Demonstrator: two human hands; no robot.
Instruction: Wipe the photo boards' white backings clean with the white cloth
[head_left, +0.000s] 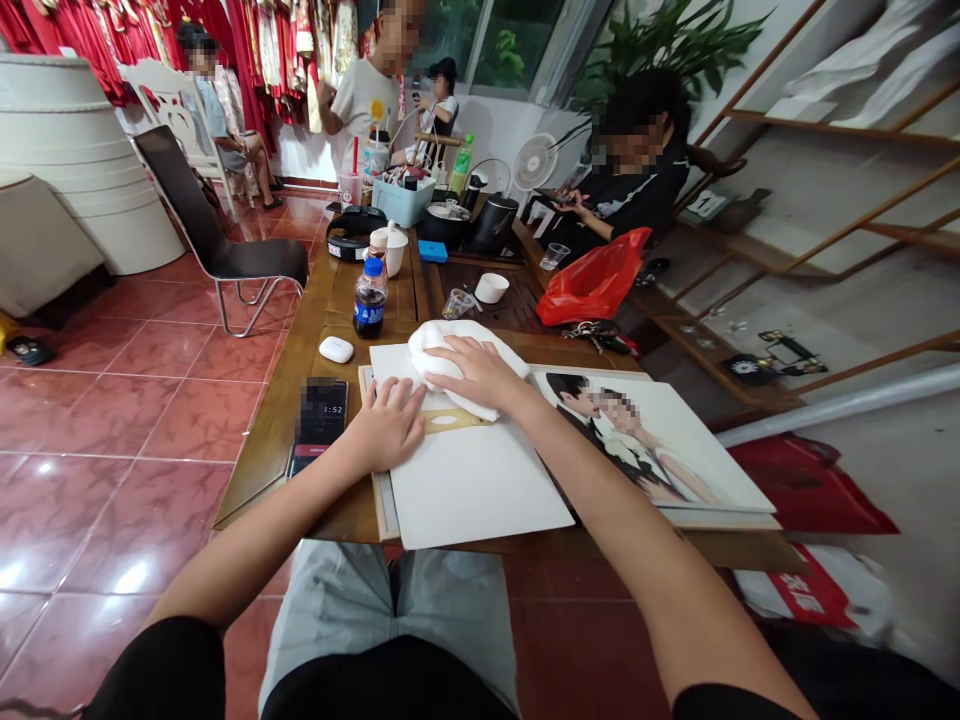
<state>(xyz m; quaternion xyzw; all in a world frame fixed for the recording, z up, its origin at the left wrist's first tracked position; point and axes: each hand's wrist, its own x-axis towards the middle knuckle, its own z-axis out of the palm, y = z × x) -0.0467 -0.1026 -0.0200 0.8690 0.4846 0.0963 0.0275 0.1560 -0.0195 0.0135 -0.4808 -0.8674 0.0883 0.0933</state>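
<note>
A white board (pixel 472 490) lies near the table's front edge, on top of a wooden-edged panel (pixel 386 510). My left hand (pixel 390 425) rests on the board's left part with its fingers spread. My right hand (pixel 480 370) presses a bunched white towel (pixel 442 340) against the board's far end, its fingers curved over the cloth. Between my hands shows a yellowish strip with oval cutouts (pixel 450 421), partly under the towel. Right of the board lies a large wedding photo panel (pixel 675 440), beneath my right forearm.
On the wooden table (pixel 262 440) are a phone (pixel 321 415), a white earbud case (pixel 336 349), a cola bottle (pixel 370 300), a white bowl (pixel 491 289) and a red plastic bag (pixel 596 280). A person in black (pixel 637 170) sits beyond. A black chair (pixel 255 258) stands left.
</note>
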